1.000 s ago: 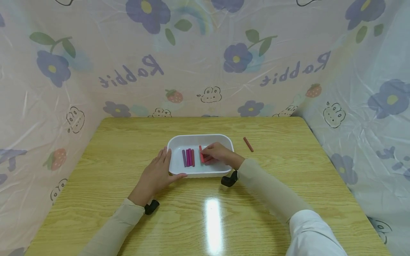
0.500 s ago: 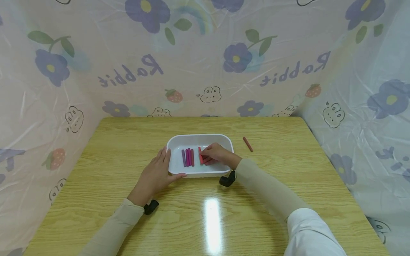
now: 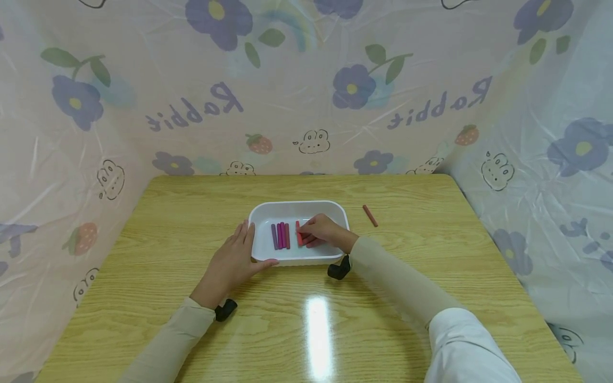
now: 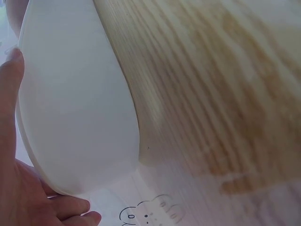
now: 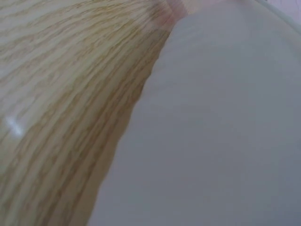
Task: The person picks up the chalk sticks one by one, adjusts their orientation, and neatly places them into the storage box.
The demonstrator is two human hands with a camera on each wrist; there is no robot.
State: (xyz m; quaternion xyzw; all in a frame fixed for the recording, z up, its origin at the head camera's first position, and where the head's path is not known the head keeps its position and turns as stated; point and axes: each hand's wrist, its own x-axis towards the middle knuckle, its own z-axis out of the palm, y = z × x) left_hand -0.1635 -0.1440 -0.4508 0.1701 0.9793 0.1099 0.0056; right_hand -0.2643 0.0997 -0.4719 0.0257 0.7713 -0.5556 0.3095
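Observation:
A white tray [image 3: 264, 255] stands mid-table; its outer wall [image 4: 77, 94] fills much of the left wrist view. Several purple, magenta and brownish crayons [image 3: 281, 236] lie side by side in its left half. My left hand [image 3: 232, 263] rests against the tray's left front corner, fingers along the left side and thumb along the front rim. Inside the tray, my right hand [image 3: 323, 232] pinches a red crayon [image 3: 299, 234], standing a small gap right of the row. The right wrist view shows only the tray's wall [image 5: 207, 122] and the table, not the fingers' hold.
A single brown crayon [image 3: 370, 215] lies on the wooden table [image 3: 268, 330] right of the tray, slanting. Printed plastic sheeting [image 3: 287, 101] hangs behind the table and along both sides. A black wrist camera [image 3: 339, 268] sits by the tray's front right corner.
The red crayon has shifted very slightly left and toward me in the right hand. The left hand and the row of crayons have stayed in place.

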